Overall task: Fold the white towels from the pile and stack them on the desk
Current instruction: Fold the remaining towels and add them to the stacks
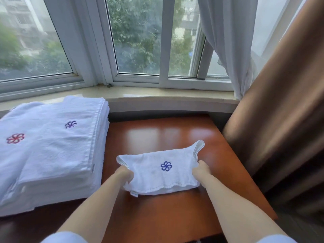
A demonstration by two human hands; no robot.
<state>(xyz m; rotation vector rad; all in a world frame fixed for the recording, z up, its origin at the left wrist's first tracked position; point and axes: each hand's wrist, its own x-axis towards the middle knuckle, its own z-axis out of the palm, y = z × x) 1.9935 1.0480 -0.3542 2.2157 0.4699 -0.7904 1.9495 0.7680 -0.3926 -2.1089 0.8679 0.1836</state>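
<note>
A small white towel [158, 172], already folded and showing a blue flower mark on top, is held over the middle of the brown tabletop [175, 216], a little toward its right side. The left hand [125, 175] grips the left end of the towel and the right hand [201, 170] grips the right end, each with the fingers curled under the cloth and the thumb side above. Holding both ends like this probably keeps the layers together and the towel stretched flat, so it can be laid down without opening. The two far corners stand up a little, and the near edge hangs low; I cannot tell if it touches the wood. At the left edge of the tabletop lies a tall stack of larger white towels [52, 146], with one red and one purple flower mark, reaching back to the window sill [157, 94]. It lies just beside the held towel, not touching it. On the right, a brown curtain [280, 120] hangs close to the right edge of the tabletop, so there is little room on that side. The free surface is in front of the towel and behind it, toward the window, and this seems the easiest place to put it down.
</note>
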